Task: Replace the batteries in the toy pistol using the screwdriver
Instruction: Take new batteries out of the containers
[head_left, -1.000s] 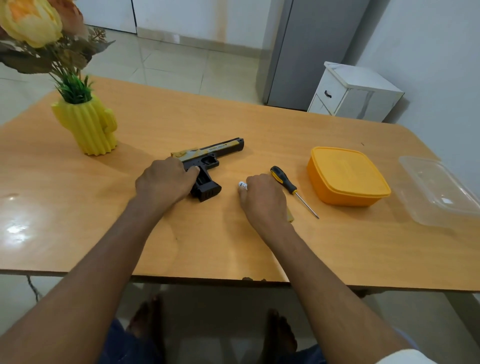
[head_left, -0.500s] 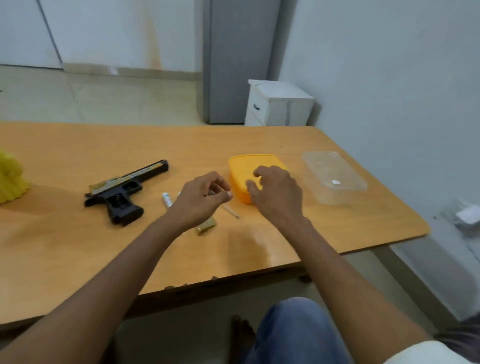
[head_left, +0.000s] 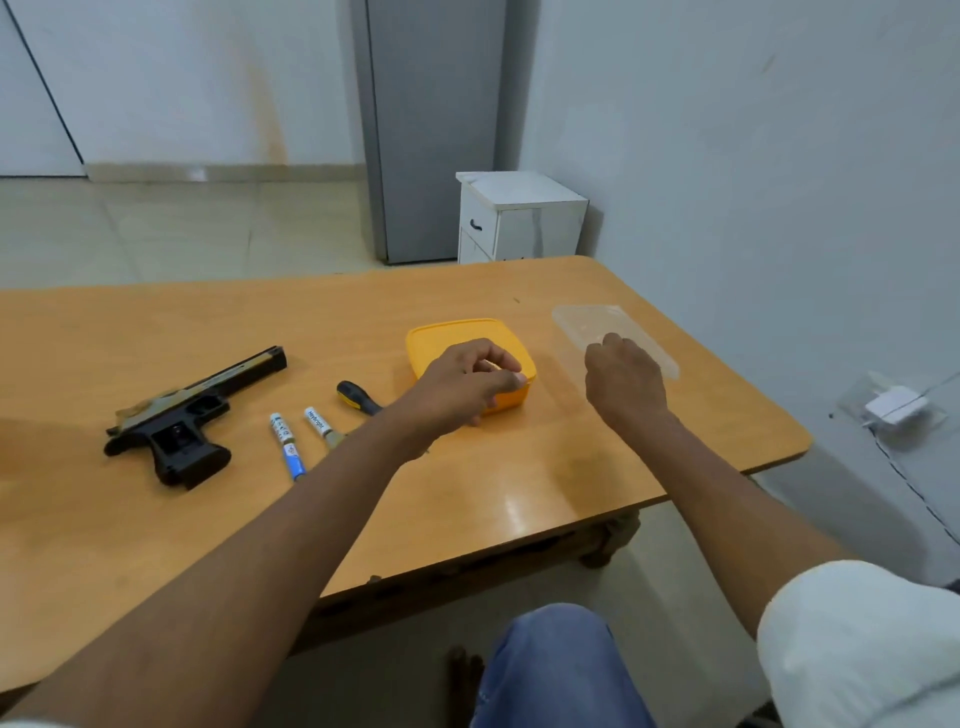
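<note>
Left grip (head_left: 467, 382) right of toy pistol (head_left: 187, 415)

Table (head_left: 519, 499): wood-look top, smooth, glossy, with light glare near its front edge. Toy pistol (head_left: 187, 415): matt black plastic, dull tan slide; orange container (head_left: 441, 338): smooth opaque plastic. Clear lid (head_left: 582, 322): thin transparent plastic; screwdriver (head_left: 356, 396) handle: black and yellow plastic.

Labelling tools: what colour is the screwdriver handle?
Black with a yellow stripe on the screwdriver handle, seen in the head view; the left arm hides the shaft.
</note>
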